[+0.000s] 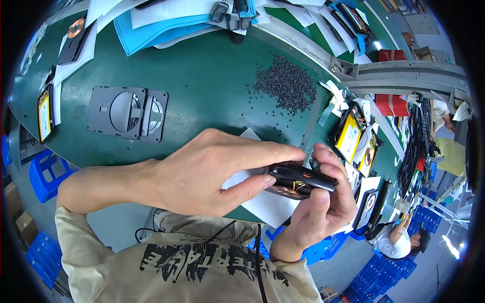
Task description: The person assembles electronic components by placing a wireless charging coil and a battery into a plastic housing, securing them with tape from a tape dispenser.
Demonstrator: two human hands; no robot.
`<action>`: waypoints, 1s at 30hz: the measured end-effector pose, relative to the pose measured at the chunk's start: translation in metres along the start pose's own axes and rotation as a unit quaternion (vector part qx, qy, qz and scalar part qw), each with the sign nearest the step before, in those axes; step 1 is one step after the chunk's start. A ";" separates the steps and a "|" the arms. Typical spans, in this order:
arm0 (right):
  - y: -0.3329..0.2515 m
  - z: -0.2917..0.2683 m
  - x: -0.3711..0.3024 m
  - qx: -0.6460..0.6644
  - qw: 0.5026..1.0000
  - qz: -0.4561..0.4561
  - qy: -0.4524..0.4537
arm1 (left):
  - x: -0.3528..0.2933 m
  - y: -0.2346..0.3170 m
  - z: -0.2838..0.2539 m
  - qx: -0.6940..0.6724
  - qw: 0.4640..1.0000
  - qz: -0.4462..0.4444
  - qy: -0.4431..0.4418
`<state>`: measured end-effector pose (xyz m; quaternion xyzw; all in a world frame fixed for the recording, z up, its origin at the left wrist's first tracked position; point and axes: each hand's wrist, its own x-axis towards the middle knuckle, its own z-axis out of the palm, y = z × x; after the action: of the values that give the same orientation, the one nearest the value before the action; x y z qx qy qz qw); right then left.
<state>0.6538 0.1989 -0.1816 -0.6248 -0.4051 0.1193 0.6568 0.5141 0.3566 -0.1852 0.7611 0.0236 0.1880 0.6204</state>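
Note:
Between both hands, near the table's front edge, is a black power bank (304, 177) held on its side. A copper-coloured coil and thin yellow wires show at its opened long edge. My left hand (202, 169) reaches across from the left, with fingers over the top and the thumb against the near side. On the other end, my right hand (331, 202) is wrapped around it, thumb in front and fingers behind. The palm side of the left grip is hidden. A white sheet of paper (275, 209) lies underneath the hands.
Small black screws (285, 83) lie heaped beyond the hands. Black plastic frames (118, 112) rest at left. Opened units with yellow batteries (348, 136) and paper scraps (334, 101) crowd the right. Blue cloths (166, 33) lie at the back. A person (401, 240) sits at far right.

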 end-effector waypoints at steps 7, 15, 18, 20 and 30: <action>0.003 -0.002 -0.002 -0.041 0.999 -0.001 -0.020 | -0.001 0.001 -0.003 -0.006 0.999 -0.037 -0.021; 0.001 -0.001 -0.002 -0.044 0.999 0.010 -0.027 | -0.001 0.001 -0.004 -0.006 0.999 -0.034 -0.010; 0.004 -0.002 -0.002 -0.052 0.998 -0.009 -0.041 | -0.002 -0.004 -0.005 -0.010 1.000 -0.005 0.004; 0.004 -0.003 -0.003 -0.059 0.997 -0.016 -0.044 | -0.001 -0.004 -0.004 -0.014 1.000 -0.003 0.004; 0.005 0.003 -0.003 -0.034 0.998 -0.050 -0.015 | 0.002 -0.003 -0.003 -0.011 1.000 0.019 0.005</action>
<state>0.6514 0.1996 -0.1879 -0.6236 -0.4497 0.0821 0.6341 0.5153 0.3610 -0.1867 0.7532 0.0106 0.2039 0.6253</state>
